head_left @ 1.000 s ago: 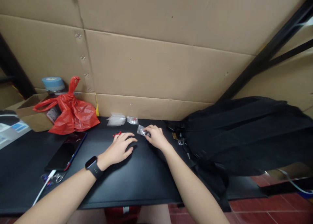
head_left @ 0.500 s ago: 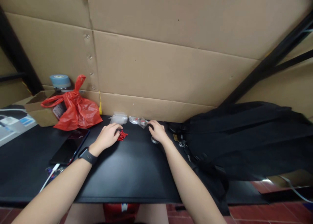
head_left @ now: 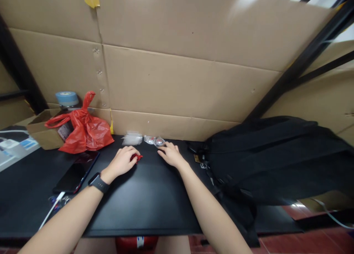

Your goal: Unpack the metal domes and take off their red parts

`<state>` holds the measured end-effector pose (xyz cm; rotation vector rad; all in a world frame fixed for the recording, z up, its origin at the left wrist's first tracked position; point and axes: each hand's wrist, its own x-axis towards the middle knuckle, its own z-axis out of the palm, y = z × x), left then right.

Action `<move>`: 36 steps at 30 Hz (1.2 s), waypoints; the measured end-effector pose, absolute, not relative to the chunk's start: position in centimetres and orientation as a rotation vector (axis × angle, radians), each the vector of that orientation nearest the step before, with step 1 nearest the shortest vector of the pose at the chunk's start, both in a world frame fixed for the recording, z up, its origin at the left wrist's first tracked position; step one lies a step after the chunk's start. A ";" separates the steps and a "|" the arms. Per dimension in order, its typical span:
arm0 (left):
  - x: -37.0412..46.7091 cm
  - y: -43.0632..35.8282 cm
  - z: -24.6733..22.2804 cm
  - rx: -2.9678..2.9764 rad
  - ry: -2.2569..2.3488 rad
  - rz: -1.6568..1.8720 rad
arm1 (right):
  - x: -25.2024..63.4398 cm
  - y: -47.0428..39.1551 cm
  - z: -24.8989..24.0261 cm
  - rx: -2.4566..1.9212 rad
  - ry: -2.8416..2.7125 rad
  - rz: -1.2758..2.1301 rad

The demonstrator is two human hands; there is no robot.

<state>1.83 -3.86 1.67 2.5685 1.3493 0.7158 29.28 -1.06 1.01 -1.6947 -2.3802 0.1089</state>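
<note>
My left hand [head_left: 125, 161] rests on the black tabletop with its fingers and thumb curled round a small pile of thin red cord-like pieces [head_left: 137, 158]. Part of that pile is hidden under the fingers. My right hand [head_left: 172, 155] has its fingers stretched out and its thumb apart, with nothing seen in it. Its fingertips reach the near edge of a small clear packet [head_left: 159, 141] with something round and shiny inside. A similar packet [head_left: 149, 140] lies to its left. Flat clear plastic bags [head_left: 132, 138] lie beyond my left hand.
On the left are a red plastic bag [head_left: 87, 132], a cardboard box [head_left: 45, 132], a phone [head_left: 76, 172], a white cable [head_left: 52, 209] and a power strip [head_left: 16, 150]. A black backpack [head_left: 276, 161] with keys [head_left: 204, 165] beside it fills the right. A cardboard wall [head_left: 171, 84] stands behind.
My left fingers have closed in over the red pieces. My right hand has shifted left to the packets, and the small round metal object beneath it is now out of sight. The view has tilted up slightly.
</note>
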 end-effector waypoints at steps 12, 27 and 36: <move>1.8 -4.1 2.2 2.493 1.388 0.773 | 27.7 -1.0 1.1 -1.904 -2.317 0.072; 1.5 -4.0 1.9 2.600 1.445 0.753 | 34.1 -3.0 2.5 -1.652 -2.247 0.389; 1.5 -3.9 1.7 2.566 1.458 0.770 | 35.1 -3.5 2.5 -1.581 -2.228 0.556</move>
